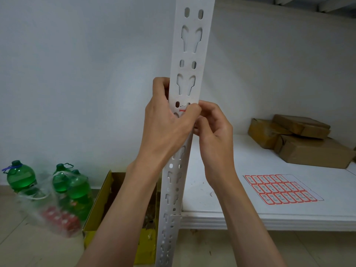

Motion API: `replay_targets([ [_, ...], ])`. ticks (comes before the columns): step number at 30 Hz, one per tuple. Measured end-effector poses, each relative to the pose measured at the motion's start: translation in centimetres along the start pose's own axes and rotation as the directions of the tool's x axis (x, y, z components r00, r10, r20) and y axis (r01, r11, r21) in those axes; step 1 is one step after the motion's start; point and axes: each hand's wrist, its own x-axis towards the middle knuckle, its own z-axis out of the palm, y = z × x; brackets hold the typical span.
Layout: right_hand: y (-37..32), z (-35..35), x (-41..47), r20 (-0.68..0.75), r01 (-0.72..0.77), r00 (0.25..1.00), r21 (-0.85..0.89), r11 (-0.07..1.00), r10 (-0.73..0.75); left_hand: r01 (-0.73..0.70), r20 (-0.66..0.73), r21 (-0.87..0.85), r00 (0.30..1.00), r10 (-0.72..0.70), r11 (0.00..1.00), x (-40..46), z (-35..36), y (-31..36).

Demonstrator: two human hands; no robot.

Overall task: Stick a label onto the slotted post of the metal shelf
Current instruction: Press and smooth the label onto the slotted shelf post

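Pressing a label onto the slotted post, both hands at work.

From the head view I see my left hand (167, 120) curled round the slotted post (189, 60), thumb pressing the label (182, 111), a red-edged sliver just below a pair of oval holes; my right hand (213, 130) pinches at the post's right edge beside it, though what its fingertips hold I cannot tell. I'd smooth from one end outward, keeping clear of the cut-outs. The post is matte white painted metal with keyhole slots; right of it, the glossy label sheet (282, 189) lies on the shelf (221, 170).
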Motion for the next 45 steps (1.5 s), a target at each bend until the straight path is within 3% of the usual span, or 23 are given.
replay_targets([
  [3, -0.3, 0.2, 0.0, 0.023, -0.032, 0.999, 0.053, 0.998, 0.03, 0.044, 0.041, -0.097, 0.998, -0.041, 0.994, 0.1, -0.3, -0.6],
  [7, -0.9, 1.0, 0.3, 0.09, -0.116, 0.99, 0.12, 0.986, 0.106, 0.179, 0.142, -0.393, 0.981, -0.132, 0.902, -0.1, -0.5, -1.8],
  [13, -1.2, 2.3, 0.5, 0.125, -0.169, 0.979, 0.08, 0.982, 0.159, 0.203, 0.177, -0.531, 0.976, -0.126, 0.823, 0.0, -0.1, -2.1],
  [20, -1.6, 2.6, 0.7, 0.11, -0.249, 0.965, 0.102, 0.963, 0.238, 0.207, 0.202, -0.581, 0.974, -0.107, 0.787, 0.0, 0.2, -2.4],
  [31, -1.3, 3.1, 0.4, 0.082, -0.206, 0.977, 0.14, 0.968, 0.196, 0.206, 0.194, -0.572, 0.974, -0.113, 0.794, -0.1, 0.4, -2.7],
  [40, -1.1, 3.9, 0.7, -0.031, -0.132, 0.991, 0.0, 0.991, 0.132, 0.226, 0.195, -0.574, 0.971, -0.137, 0.787, -0.2, 0.4, -2.7],
  [45, -1.4, 3.9, 0.8, -0.026, -0.137, 0.99, -0.005, 0.991, 0.137, 0.24, 0.212, -0.582, 0.967, -0.14, 0.777, -0.2, 0.4, -2.6],
])
